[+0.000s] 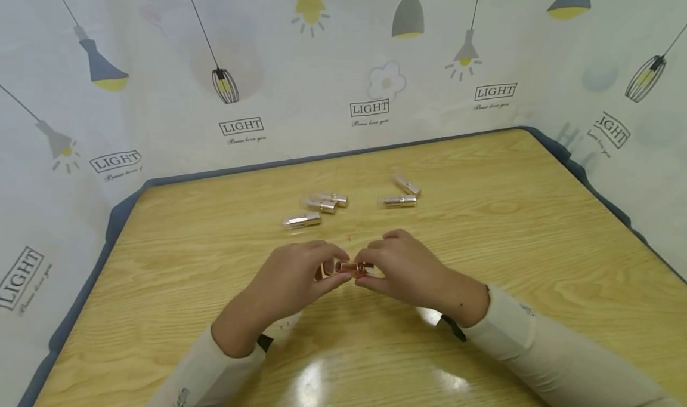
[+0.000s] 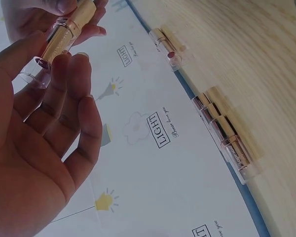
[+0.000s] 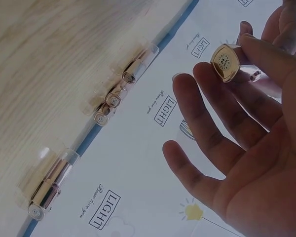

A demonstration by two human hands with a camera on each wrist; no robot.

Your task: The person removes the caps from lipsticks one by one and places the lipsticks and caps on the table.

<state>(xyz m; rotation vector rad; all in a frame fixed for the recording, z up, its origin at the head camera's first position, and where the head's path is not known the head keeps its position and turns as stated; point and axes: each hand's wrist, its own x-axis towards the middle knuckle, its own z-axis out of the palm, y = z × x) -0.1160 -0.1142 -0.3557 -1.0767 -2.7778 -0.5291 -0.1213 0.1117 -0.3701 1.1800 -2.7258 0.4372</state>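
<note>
In the head view, a shiny gold lipstick (image 1: 350, 267) is held between both hands, above the front middle of the table. My left hand (image 1: 295, 276) pinches it near its clear cap (image 2: 35, 74), thumb on one side and fingertips on the other. From the opposite end, my right hand (image 1: 405, 270) grips the gold base between thumb and fingers. The round label on that base (image 3: 224, 63) faces the right wrist camera and seems to read 04. In the left wrist view the clear cap covers the end nearest my left palm. Fingers hide part of the tube.
Farther back on the wooden table (image 1: 483, 216) lie several capped lipsticks. A left group includes one lipstick (image 1: 302, 221) nearest me; two more (image 1: 399, 201) (image 1: 407, 185) lie to the right. A printed sheet (image 1: 322, 120) rises behind the table's dark edge.
</note>
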